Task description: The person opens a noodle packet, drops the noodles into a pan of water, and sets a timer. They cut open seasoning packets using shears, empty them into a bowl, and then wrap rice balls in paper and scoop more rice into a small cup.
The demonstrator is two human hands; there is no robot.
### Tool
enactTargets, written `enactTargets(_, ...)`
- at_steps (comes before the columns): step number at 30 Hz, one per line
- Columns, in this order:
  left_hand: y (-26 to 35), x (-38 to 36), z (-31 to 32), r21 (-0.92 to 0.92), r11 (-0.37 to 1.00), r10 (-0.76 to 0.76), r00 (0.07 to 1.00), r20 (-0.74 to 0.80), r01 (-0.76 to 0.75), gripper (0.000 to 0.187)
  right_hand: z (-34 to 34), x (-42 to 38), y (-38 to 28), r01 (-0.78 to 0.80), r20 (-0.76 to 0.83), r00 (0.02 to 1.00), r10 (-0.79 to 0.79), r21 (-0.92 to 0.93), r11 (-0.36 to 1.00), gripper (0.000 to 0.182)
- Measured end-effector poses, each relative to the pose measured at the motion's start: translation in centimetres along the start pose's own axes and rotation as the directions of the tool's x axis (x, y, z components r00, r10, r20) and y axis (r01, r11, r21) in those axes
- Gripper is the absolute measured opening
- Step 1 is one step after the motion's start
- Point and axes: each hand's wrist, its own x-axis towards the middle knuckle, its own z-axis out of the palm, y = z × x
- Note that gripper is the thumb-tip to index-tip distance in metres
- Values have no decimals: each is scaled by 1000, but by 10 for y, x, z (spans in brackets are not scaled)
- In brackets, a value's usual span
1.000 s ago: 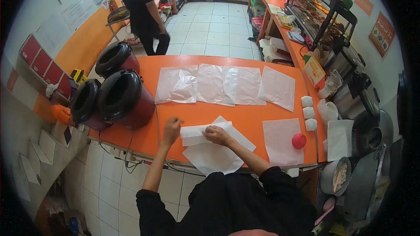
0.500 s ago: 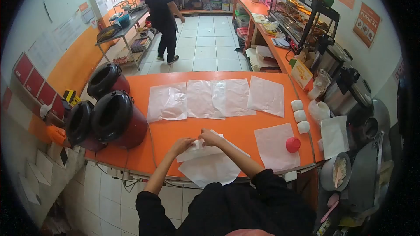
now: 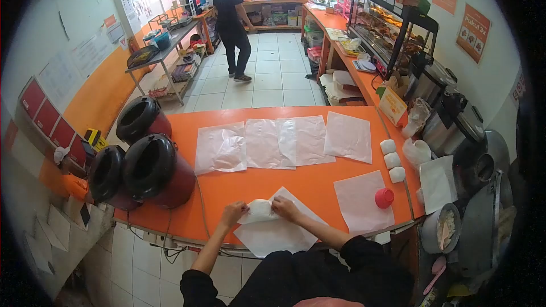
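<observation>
A white paper-wrapped packet [image 3: 261, 210] lies near the front edge of the orange table, its paper folded over something hidden inside. My left hand [image 3: 235, 214] pinches the packet's left end, fingers closed. At the opposite end, my right hand [image 3: 286, 208] pinches the paper in the same way. Under and in front of the packet is a flat white paper sheet [image 3: 276, 239]. To the right, a red cup [image 3: 384, 198] sits on another sheet [image 3: 355, 199]. Three white wrapped packets [image 3: 392, 160] form a row by the table's right side.
Several paper sheets [image 3: 222, 148] lie along the table's far half. Dark red pots with black lids [image 3: 156, 170] crowd its left end. At right are a pot of rice [image 3: 441, 227] and a food display case [image 3: 392, 23]. A person [image 3: 231, 25] in black stands beyond the table.
My hands have moved apart, from close together over the folded paper to the packet's two ends. The packet now looks rounder and closed. The person beyond has stepped right, and the view has tilted slightly.
</observation>
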Motion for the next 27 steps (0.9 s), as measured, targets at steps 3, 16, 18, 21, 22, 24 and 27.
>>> enactTargets(3, 7, -16, 14, 143, 990, 2, 997, -80, 10, 10, 9, -16, 2, 119, -23, 992, -122, -99, 988, 10)
enactTargets(16, 33, -35, -10, -16, 990, 141, 989, -37, -142, 25, 7, -41, -8, -45, 64, 997, 35, 164, 985, 21)
enactTargets(18, 15, -32, -1, -41, 988, 149, 989, -12, -150, 25, 11, -39, -4, -111, 60, 993, 104, 125, 986, 18)
enactTargets(21, 4, -23, -1, -113, 992, 67, 993, 92, -57, 20, 3, -26, -6, -170, 48, 985, 165, 105, 980, 13)
enactTargets(22, -4, -18, 3, -220, 975, 36, 995, 94, -15, 19, -1, -21, -8, -184, 45, 983, 180, 105, 977, 12)
enactTargets(24, -18, -7, 11, -424, 903, -23, 994, 110, 68, 16, 3, -9, 2, -281, 114, 957, 267, 136, 950, 14)
enactTargets(27, -14, 27, -8, -285, 836, -250, 788, 563, 468, 23, -2, 15, 2, -376, 297, 887, 354, 17, 927, 16)
